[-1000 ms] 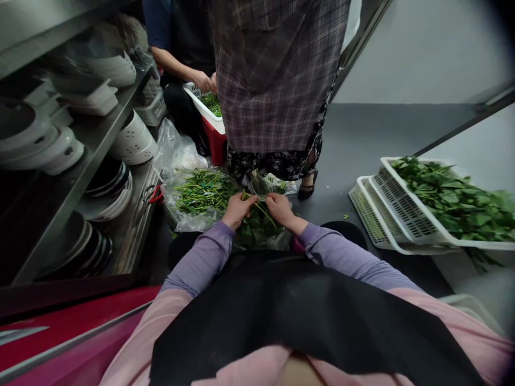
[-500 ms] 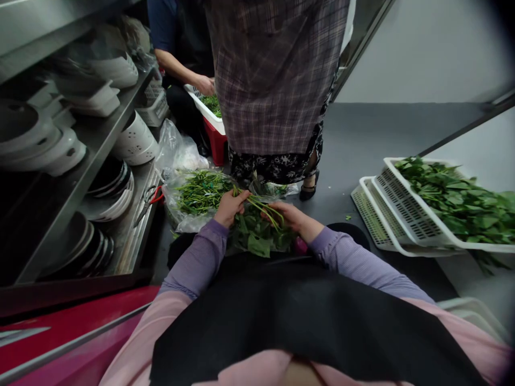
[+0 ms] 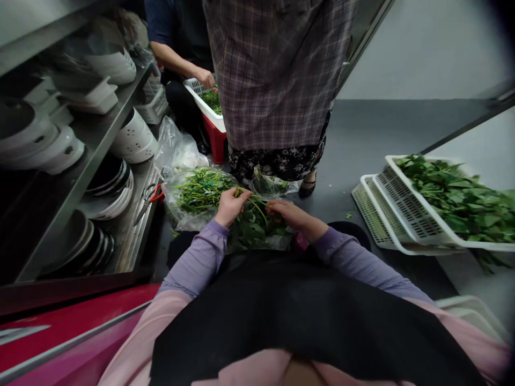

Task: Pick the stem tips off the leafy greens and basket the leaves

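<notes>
My left hand (image 3: 232, 206) is closed around the ends of several long green vegetable stems (image 3: 257, 203). The stems slant down to the right, with dark leaves (image 3: 249, 230) hanging below them. At their right side my right hand (image 3: 290, 211) has its fingers pinched on a stem. Just beyond my left hand, more cut greens (image 3: 201, 185) lie heaped on a clear plastic bag (image 3: 177, 201) on the floor. A second, smaller bag of greens (image 3: 269, 185) lies past my hands.
White baskets (image 3: 402, 214) are stacked at the right, the top one full of leafy greens (image 3: 462, 198). A person in a plaid apron (image 3: 277, 80) stands ahead; another person's hand (image 3: 204, 78) works over a white basket (image 3: 217, 121). Scissors (image 3: 151, 195) lie on the left shelf (image 3: 132, 241) beside dishes.
My right hand has shifted slightly left and up along the stems, closer to my left hand. The other person's hand has moved over the basket. My left hand stays nearly in place.
</notes>
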### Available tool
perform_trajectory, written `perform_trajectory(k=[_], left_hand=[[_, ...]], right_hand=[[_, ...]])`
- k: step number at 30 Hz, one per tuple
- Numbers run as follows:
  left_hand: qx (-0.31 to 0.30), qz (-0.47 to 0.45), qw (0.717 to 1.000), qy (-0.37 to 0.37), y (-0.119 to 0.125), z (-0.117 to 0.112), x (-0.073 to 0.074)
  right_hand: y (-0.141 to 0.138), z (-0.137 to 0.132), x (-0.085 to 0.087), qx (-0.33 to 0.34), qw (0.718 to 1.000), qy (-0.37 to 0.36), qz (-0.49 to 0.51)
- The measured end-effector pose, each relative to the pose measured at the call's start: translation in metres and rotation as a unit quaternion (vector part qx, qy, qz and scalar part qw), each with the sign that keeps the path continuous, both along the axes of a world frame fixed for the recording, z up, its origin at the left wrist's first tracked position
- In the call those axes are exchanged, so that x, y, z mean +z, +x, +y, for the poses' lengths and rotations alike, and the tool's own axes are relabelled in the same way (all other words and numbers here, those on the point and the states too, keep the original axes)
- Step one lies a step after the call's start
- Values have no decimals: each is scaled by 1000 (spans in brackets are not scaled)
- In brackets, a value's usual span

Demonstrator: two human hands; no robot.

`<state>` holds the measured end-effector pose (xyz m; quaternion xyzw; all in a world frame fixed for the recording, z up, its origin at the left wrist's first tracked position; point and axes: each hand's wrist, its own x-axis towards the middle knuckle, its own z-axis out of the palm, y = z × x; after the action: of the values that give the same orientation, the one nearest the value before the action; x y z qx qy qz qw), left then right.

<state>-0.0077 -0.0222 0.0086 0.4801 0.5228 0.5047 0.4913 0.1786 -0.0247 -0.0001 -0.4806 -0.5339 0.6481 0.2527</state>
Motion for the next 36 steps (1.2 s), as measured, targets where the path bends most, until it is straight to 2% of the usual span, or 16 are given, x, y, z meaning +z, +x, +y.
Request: perform_trajectory(k=[3,5,7,9,11,13,16,18,20,23,25,27,29,32,36], left_hand=[[-13,49,995,85,8,-10,3],[-17,54,992,113,14,-15,1],[2,40,995,95,17,-17,-1],[25,15,998,64,17,-16,-4],[33,-14,999,40,15,-13,-5],[38,-52,998,12,12,-8,-5],[21,-130,989,-63,8,-2,-6],[-6,-176,979,-101,4,3,-7],[-1,-203,972,-116,-2,8,-7],[62,-220,969,-97,-11,12,-6],[67,-216,971,-76,-12,12,-5],[47,-198,977,-64,-7,8,-4],[45,-165,984,-49,0,4,-5],[62,-105,992,-9,6,0,-8],[77,-76,994,30,5,-1,-12]], right_hand=[[-11,1,-5,-111,991,-53,55],[-20,3,-8,-176,977,-92,76],[-25,6,-7,-193,968,-130,96],[-23,8,-4,-181,971,-122,96],[-16,9,0,-133,989,-32,48],[-7,6,3,-42,991,116,-46],[1,-5,10,87,932,308,-173],[3,-14,15,120,898,374,-195],[5,-22,20,122,895,392,-172],[11,-22,23,18,938,330,-101],[14,-15,20,-62,962,262,-53],[12,-8,15,-82,978,193,-13],[4,-5,10,-60,992,104,30],[-14,-10,6,-22,992,-49,117],[-24,-16,9,-62,958,-194,202]])
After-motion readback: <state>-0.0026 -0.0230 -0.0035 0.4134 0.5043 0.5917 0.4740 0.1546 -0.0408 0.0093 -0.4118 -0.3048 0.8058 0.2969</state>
